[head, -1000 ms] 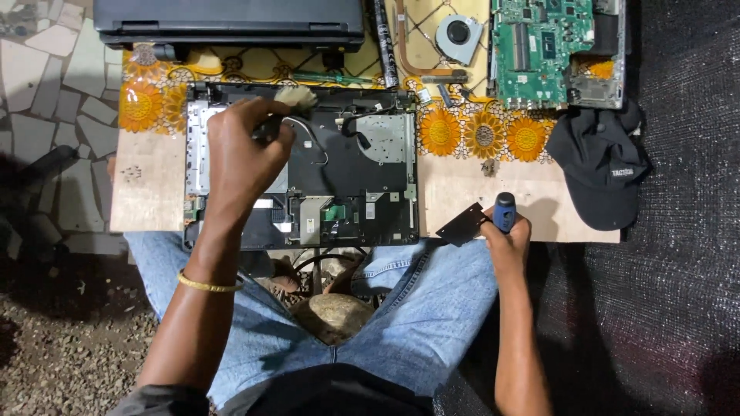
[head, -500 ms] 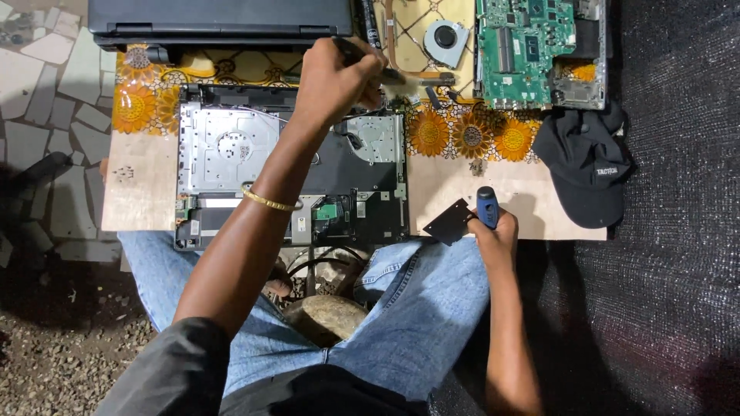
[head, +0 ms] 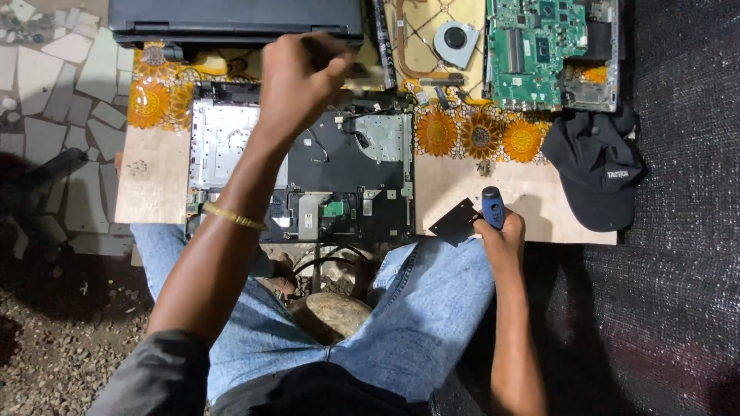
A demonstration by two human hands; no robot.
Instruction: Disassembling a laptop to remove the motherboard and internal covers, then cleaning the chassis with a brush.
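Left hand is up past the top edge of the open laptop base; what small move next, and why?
Probably set it down: the left hand hovers closed above the laptop base, its contents hidden, while the right hand grips the blue screwdriver.

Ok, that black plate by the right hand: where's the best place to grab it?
Probably the far corner of the black plate, coming from the laptop chassis side. It lies flat on the board, and the right hand with the screwdriver crowds its near-right edge, so the left corner is freer.
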